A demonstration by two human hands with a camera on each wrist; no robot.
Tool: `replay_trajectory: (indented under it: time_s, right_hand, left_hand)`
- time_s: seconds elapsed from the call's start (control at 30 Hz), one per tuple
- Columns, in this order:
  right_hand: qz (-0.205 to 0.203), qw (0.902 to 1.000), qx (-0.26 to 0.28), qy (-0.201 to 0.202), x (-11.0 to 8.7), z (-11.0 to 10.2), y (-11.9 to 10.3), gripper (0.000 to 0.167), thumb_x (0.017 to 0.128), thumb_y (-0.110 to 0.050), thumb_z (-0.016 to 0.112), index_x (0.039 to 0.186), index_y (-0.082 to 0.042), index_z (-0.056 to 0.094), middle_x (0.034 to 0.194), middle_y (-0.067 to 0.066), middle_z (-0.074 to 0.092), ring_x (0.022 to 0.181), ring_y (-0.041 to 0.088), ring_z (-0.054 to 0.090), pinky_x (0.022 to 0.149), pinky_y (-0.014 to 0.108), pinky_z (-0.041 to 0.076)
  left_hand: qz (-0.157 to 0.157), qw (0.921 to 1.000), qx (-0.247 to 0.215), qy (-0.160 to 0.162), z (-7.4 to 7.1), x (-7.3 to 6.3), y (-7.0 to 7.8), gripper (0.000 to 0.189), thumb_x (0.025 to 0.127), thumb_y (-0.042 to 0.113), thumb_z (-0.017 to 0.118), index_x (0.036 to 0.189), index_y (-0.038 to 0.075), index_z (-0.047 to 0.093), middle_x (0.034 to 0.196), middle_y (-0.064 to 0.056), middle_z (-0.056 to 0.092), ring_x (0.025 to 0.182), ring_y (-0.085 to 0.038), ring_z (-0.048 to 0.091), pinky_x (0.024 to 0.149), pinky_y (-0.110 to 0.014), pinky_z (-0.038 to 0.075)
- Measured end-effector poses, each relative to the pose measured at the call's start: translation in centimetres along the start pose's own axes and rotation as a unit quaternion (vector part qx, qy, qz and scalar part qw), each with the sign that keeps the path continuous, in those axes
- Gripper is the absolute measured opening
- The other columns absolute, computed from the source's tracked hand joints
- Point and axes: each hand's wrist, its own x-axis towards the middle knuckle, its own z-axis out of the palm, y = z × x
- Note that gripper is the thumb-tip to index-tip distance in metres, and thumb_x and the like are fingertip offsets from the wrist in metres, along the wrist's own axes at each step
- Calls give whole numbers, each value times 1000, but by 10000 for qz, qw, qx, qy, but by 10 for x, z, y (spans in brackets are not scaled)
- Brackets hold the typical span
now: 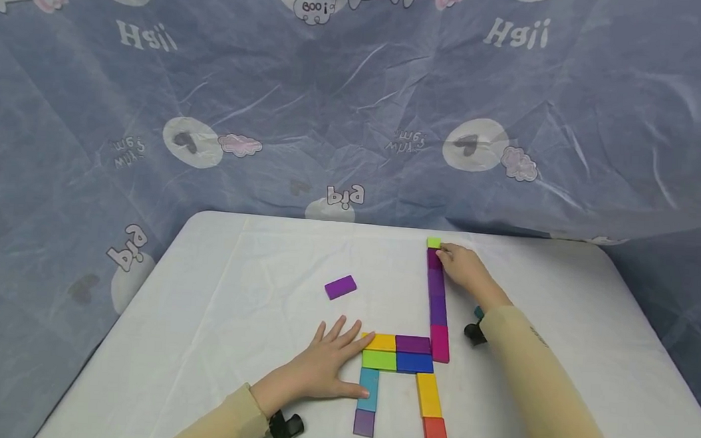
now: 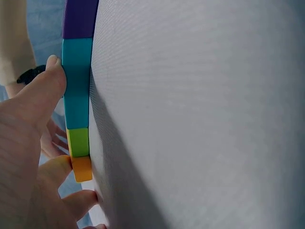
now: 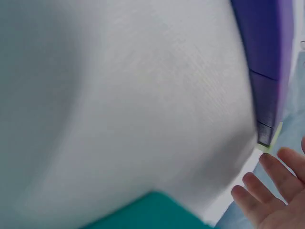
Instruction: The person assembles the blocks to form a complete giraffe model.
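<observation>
Flat coloured blocks form a figure on the white table. My left hand [image 1: 320,371] lies spread, its index fingertip at the yellow block [image 1: 384,342] and its thumb on the teal block [image 1: 369,381]. A lime block [image 1: 380,361], a purple block [image 1: 413,344] and a blue block [image 1: 415,363] complete the body rows. From the upper right corner rises a column with a magenta block [image 1: 440,345] at its base and purple blocks [image 1: 436,294] above. My right hand [image 1: 466,270] has its fingertips right at the small lime block [image 1: 434,242] capping it, fingers fairly straight in the right wrist view.
A loose purple block [image 1: 340,287] lies left of the column. Below the body stand an orange-yellow block [image 1: 429,394], a red block [image 1: 436,430] and a lilac block [image 1: 365,423]. Near my right wrist lies a teal block [image 3: 150,214]. Patterned blue cloth [image 1: 333,111] hangs behind the table.
</observation>
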Motion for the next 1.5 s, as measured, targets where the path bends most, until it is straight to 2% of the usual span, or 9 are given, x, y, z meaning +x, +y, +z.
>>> replay_trajectory:
  time_s: [0.2, 0.53, 0.83, 1.03, 1.27, 1.5]
  right_hand:
    - [-297, 9995, 7, -118, -21, -11, 1, 49, 105, -30, 43, 139, 5, 50, 140, 30, 51, 129, 48, 48, 106, 60, 40]
    - [138, 9997, -40, -201, -78, -25, 17, 54, 98, -37, 57, 133, 4, 56, 131, 31, 56, 119, 47, 51, 98, 61, 46]
    - [299, 9992, -275, -69, -117, -21, 31, 57, 89, -35, 70, 126, 7, 59, 121, 32, 57, 106, 44, 55, 89, 59, 50]
    - [407, 9987, -257, 147, -127, -14, 35, 57, 85, -27, 75, 125, 10, 57, 113, 32, 55, 100, 42, 56, 85, 57, 50]
    - [443, 9980, -289, 334, -128, -4, 42, 47, 85, -19, 76, 120, 9, 60, 107, 28, 60, 94, 38, 59, 83, 56, 51]
    - [409, 9967, -28, 705, -122, -3, 45, 43, 88, -15, 73, 122, 8, 60, 118, 33, 62, 104, 45, 60, 89, 60, 50]
  left_hand:
    - [-68, 10000, 1, -19, -2, -1, -2, 97, 81, 70, 63, 158, 32, 18, 166, -6, 15, 154, -36, 3, 117, -68, 6]
    - [-37, 10000, -18, -38, -6, -1, -2, 96, 82, 69, 63, 158, 31, 19, 165, -7, 16, 154, -36, 3, 117, -68, 5]
    - [30, 10000, -22, 16, -6, -2, 0, 96, 83, 68, 63, 158, 30, 19, 165, -9, 17, 153, -38, 4, 117, -69, 6]
    - [19, 10000, -25, 5, -5, -2, 1, 96, 83, 68, 63, 158, 30, 19, 165, -9, 17, 153, -37, 4, 117, -69, 6]
    - [32, 10000, 16, 0, -4, -1, 1, 96, 82, 68, 64, 158, 30, 19, 165, -8, 18, 153, -38, 5, 117, -69, 7]
    - [-8, 10000, 9, -33, -2, -1, 1, 96, 82, 70, 62, 158, 32, 18, 165, -6, 16, 154, -36, 3, 117, -68, 6]
